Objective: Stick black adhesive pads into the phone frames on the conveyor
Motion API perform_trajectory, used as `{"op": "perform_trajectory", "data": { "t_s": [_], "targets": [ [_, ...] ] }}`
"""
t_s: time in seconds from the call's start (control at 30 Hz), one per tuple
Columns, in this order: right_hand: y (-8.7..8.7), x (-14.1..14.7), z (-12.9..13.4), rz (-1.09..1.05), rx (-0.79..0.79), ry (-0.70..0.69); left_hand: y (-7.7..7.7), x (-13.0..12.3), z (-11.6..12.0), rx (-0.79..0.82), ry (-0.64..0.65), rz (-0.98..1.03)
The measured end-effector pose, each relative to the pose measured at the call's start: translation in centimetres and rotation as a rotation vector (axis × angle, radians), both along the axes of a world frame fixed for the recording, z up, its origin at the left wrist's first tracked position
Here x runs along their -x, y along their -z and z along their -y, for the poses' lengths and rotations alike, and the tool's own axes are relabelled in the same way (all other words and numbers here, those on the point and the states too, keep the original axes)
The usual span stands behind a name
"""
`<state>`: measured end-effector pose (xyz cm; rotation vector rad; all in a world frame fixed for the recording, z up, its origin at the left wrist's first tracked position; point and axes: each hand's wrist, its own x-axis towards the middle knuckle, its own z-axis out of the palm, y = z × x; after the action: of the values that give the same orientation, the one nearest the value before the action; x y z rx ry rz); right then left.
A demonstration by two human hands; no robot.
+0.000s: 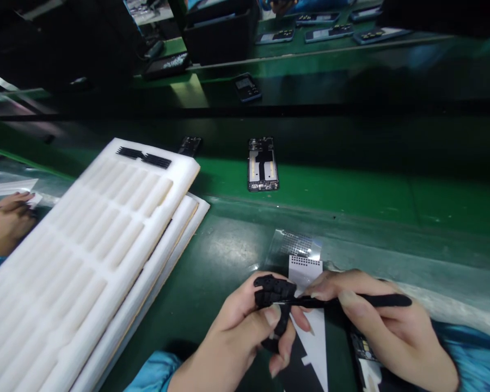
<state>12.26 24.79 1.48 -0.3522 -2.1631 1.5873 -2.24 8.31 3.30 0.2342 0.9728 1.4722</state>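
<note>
Green work surfaces [224,239] span the frame, with stacked white foam trays [85,218] at left and an opened phone [263,164] lying near the upper centre. At the lower centre, the left hand [232,332] pinches a small black part [273,294] between thumb and fingers. Coming in from the lower right, the right hand [387,326] grips a slim black tool [386,300], its tip reaching the part. Behind the hands lies a sheet of black dots [305,261]. Another person's hand [8,223] shows at the left edge.
</note>
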Motion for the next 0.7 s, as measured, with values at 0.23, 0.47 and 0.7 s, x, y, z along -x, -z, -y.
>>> {"op": "perform_trajectory", "data": {
  "t_s": [0.23, 0.47, 0.7],
  "targets": [
    [1.5, -1.4, -3.5, 0.125, -0.034, 0.299, 1.0, -0.2, 0.2, 0.18, 0.028, -0.825],
    [2.7, -2.4, -4.9, 0.144, -0.198, 0.153, 3.3, -0.4, -1.2, -0.067, 0.321, -2.202],
    [3.1, -2.8, -5.0, 0.119, -0.213, 0.101, 3.3, -0.5, -1.9, -0.043, 0.54, -2.318]
  ]
}}
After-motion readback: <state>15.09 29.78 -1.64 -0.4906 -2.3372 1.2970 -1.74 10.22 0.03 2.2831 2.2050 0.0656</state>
